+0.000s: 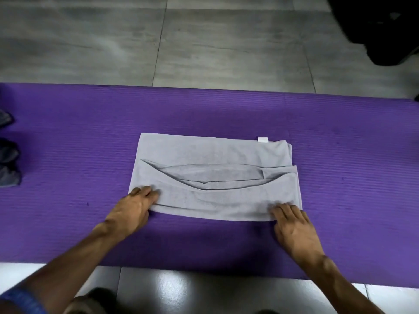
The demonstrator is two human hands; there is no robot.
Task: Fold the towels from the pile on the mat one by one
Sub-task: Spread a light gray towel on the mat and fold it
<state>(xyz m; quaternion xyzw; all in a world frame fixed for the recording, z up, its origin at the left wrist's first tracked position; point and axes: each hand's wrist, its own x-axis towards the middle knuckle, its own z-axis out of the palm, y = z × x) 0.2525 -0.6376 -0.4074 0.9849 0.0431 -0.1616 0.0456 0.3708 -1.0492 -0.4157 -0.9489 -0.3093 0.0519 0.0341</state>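
A light grey towel (204,152) lies partly folded on the purple mat (79,143), near its middle. The near edge is folded back over the towel and sags open, showing a darker pocket. A small white tag sticks out at its far right edge. My left hand (133,209) holds the near left corner, fingers on top of the cloth and thumb at its edge. My right hand (294,227) lies on the near right corner with its fingers flat on the cloth.
Dark grey towels (9,168) in a pile show at the mat's left edge. A black object (381,28) stands on the grey tiled floor at the far right. Glossy tiles run along the mat's near edge.
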